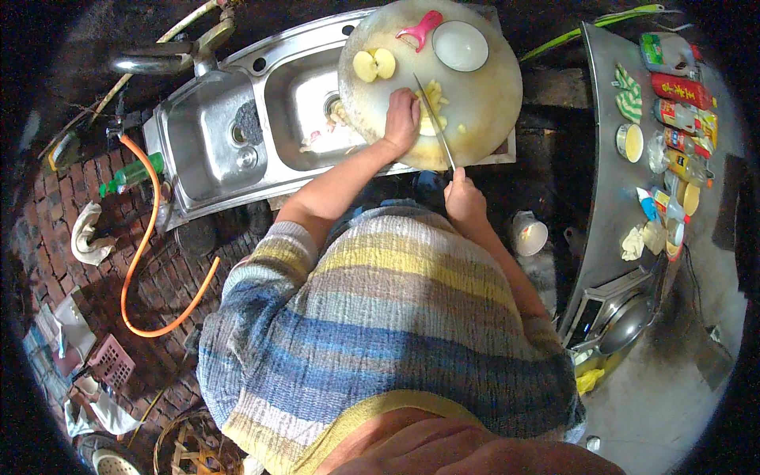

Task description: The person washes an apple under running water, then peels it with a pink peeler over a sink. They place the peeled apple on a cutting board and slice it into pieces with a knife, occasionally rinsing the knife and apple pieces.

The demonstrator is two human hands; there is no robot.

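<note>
My right hand (466,199) grips the handle of a kitchen knife (434,116), whose blade lies over a pale yellow peeled apple piece (428,126) on a round cutting board (493,127). With curled fingers, my left hand (404,116) rests on that piece, just left of the blade. Small cut pieces (435,95) lie beyond it by the blade. Farther up the board are two joined-looking peeled apple halves (374,65), a pink peeler (420,31) and a white bowl (460,46).
A double steel sink (259,142) adjoins the board's left side, with peelings (338,113) in the nearer basin. An orange hose (126,267) hangs at left. On the right, a metal counter (605,178) carries bottles (683,90), a striped cloth (627,95) and a wok (624,325).
</note>
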